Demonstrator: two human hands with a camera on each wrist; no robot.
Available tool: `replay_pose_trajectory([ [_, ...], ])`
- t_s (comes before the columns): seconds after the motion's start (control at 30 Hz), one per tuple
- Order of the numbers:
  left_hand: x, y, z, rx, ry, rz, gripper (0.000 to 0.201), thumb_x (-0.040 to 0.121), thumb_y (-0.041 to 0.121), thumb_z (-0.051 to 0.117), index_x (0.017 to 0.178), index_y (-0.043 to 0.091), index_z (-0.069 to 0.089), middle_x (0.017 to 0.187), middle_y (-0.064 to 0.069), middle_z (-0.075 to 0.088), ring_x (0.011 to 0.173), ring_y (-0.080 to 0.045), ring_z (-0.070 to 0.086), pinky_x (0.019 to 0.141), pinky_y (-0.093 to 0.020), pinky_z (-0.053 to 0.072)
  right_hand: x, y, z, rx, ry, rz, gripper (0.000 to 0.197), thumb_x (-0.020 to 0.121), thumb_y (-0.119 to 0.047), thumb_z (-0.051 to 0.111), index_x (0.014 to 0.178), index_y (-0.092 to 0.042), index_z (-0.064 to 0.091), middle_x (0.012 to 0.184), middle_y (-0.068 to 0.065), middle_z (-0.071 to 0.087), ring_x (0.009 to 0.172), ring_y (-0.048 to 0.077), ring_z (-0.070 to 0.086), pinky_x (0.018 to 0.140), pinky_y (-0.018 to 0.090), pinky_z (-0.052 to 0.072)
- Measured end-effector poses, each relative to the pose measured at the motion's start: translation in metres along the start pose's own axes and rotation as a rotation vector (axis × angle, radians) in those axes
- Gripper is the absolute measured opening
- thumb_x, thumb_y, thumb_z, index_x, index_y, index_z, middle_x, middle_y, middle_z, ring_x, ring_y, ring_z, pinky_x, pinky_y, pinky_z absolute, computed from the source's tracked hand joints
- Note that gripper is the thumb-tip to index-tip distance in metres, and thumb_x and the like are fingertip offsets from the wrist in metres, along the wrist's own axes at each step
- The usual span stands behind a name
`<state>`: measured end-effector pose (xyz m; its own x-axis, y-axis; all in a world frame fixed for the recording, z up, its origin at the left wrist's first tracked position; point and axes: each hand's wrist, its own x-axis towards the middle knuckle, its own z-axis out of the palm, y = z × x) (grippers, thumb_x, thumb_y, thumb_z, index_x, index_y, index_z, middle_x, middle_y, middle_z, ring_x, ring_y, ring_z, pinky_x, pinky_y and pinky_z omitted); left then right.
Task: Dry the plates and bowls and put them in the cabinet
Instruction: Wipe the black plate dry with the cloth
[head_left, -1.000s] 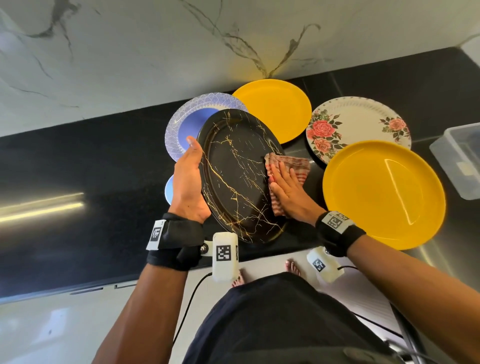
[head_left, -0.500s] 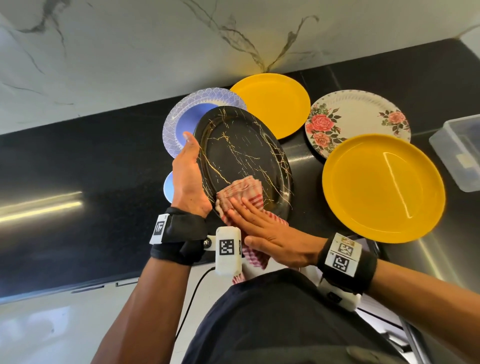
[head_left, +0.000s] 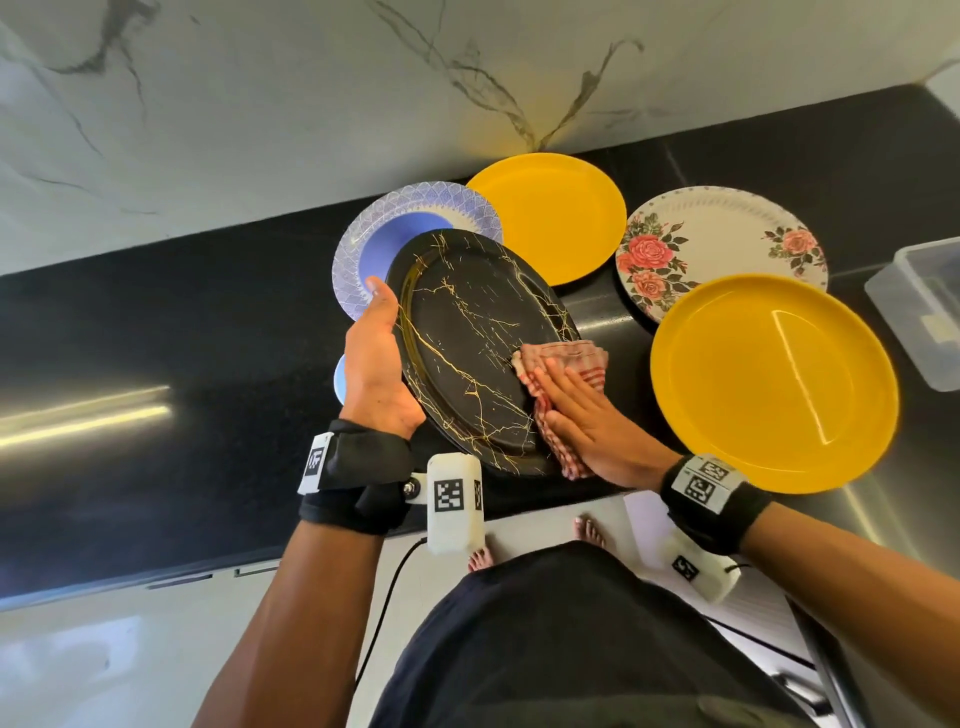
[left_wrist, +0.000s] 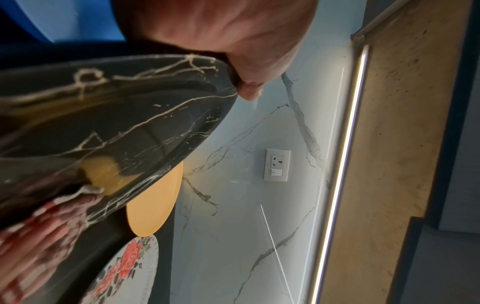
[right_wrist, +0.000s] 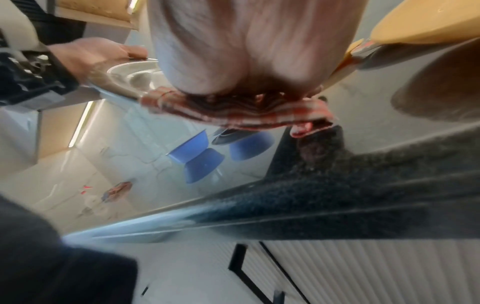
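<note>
A black plate with gold veins (head_left: 467, 338) (left_wrist: 109, 127) is held tilted above the dark counter. My left hand (head_left: 376, 364) (left_wrist: 241, 47) grips its left rim, thumb on the face. My right hand (head_left: 587, 415) lies flat, fingers straight, pressing a red checked cloth (head_left: 566, 364) (right_wrist: 233, 111) against the plate's lower right edge. On the counter lie a blue patterned plate (head_left: 374, 239), a far yellow plate (head_left: 550, 213) (left_wrist: 153, 205), a rose plate (head_left: 727, 234) (left_wrist: 124, 267) and a near yellow plate (head_left: 774, 379). Blue bowls (right_wrist: 202, 156) show in the right wrist view.
A marble wall (head_left: 311, 104) backs the black counter (head_left: 156, 322). A clear plastic box (head_left: 919, 306) stands at the right edge. A wall socket (left_wrist: 276, 164) and a light strip show in the left wrist view. The person's feet stand on the floor below.
My right hand has swept the cloth from the plate's lower left part across to its lower right edge. The left hand keeps the same hold on the rim.
</note>
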<state>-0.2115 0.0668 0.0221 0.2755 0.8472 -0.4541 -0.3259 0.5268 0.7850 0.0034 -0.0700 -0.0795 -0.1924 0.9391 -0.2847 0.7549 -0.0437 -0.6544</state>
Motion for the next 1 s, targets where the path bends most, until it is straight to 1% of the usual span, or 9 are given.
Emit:
replay_pose_trajectory([
  [0.13,0.002,0.005,0.0,0.011,0.032,-0.023,0.059,0.103,0.06,0.038,0.137,0.018,0.061,0.128,-0.013,0.07,0.119,-0.033,0.067,0.108,-0.059,0.046,0.012,0.002,-0.006,0.113,0.093,0.119,0.057,0.111,-0.03,0.026,0.154,-0.026,-0.012,0.16,-0.01,-0.019,0.147,-0.002,-0.022,0.119,0.015,-0.013],
  [0.2,0.002,0.007,-0.002,0.012,0.052,-0.044,0.06,0.101,0.062,0.039,0.136,0.019,0.061,0.127,-0.012,0.071,0.119,-0.034,0.067,0.107,-0.059,0.046,0.013,0.002,-0.005,0.315,0.166,0.222,0.061,0.109,-0.032,0.036,0.16,-0.028,0.001,0.167,-0.009,-0.004,0.153,0.01,0.012,0.122,0.022,0.012],
  [0.33,-0.002,0.008,-0.007,-0.019,0.043,-0.101,0.066,0.098,0.067,0.04,0.139,0.02,0.059,0.133,-0.015,0.067,0.125,-0.037,0.063,0.108,-0.062,0.044,-0.005,0.004,-0.006,0.529,0.363,0.358,0.056,0.104,-0.016,0.052,0.155,-0.028,0.034,0.156,0.001,0.042,0.115,0.016,0.063,0.093,0.025,0.056],
  [0.43,-0.006,0.012,-0.009,-0.082,0.018,-0.108,0.067,0.1,0.066,0.036,0.141,0.016,0.058,0.133,-0.016,0.066,0.124,-0.037,0.063,0.11,-0.061,0.042,-0.017,-0.004,-0.018,0.533,0.465,0.423,0.046,0.104,-0.018,0.052,0.149,-0.024,0.045,0.122,0.004,0.066,0.088,0.012,0.069,0.074,0.02,0.059],
  [0.5,-0.006,0.013,-0.008,-0.119,0.004,-0.111,0.07,0.1,0.066,0.033,0.143,0.015,0.055,0.135,-0.017,0.065,0.125,-0.037,0.062,0.11,-0.06,0.042,-0.019,-0.011,-0.028,0.617,0.47,0.458,0.04,0.104,-0.019,0.051,0.143,-0.025,0.052,0.116,0.004,0.07,0.093,0.018,0.07,0.086,0.036,0.06],
  [0.6,-0.003,0.015,-0.009,-0.149,0.019,-0.088,0.075,0.097,0.071,0.034,0.146,0.017,0.051,0.139,-0.016,0.062,0.129,-0.039,0.059,0.11,-0.062,0.042,-0.023,-0.028,-0.043,0.856,0.456,0.483,0.03,0.101,-0.014,0.056,0.13,-0.02,0.06,0.102,0.001,0.072,0.09,0.019,0.069,0.081,0.029,0.055],
  [0.77,-0.003,0.02,-0.008,-0.182,0.125,-0.018,0.075,0.091,0.075,0.043,0.141,0.02,0.057,0.137,-0.013,0.065,0.126,-0.039,0.061,0.106,-0.068,0.042,-0.046,-0.044,-0.06,0.87,0.423,0.369,0.031,0.089,-0.021,0.074,0.119,-0.019,0.07,0.1,-0.001,0.077,0.088,0.014,0.074,0.072,0.019,0.055],
  [0.87,-0.006,0.021,-0.01,-0.214,0.188,0.037,0.069,0.094,0.072,0.04,0.137,0.021,0.06,0.133,-0.011,0.068,0.122,-0.037,0.064,0.105,-0.067,0.045,-0.06,-0.048,-0.071,0.8,0.575,0.286,0.019,0.089,-0.021,0.073,0.108,-0.023,0.074,0.091,-0.002,0.077,0.086,0.017,0.074,0.075,0.025,0.058],
  [1.0,-0.014,0.021,-0.005,-0.217,0.236,0.044,0.063,0.096,0.069,0.042,0.134,0.023,0.063,0.127,-0.008,0.071,0.117,-0.034,0.068,0.103,-0.063,0.048,-0.07,-0.057,-0.077,0.575,0.781,0.01,0.025,0.099,-0.025,0.062,0.122,-0.035,0.06,0.111,-0.021,0.068,0.101,-0.004,0.064,0.085,0.01,0.05],
])
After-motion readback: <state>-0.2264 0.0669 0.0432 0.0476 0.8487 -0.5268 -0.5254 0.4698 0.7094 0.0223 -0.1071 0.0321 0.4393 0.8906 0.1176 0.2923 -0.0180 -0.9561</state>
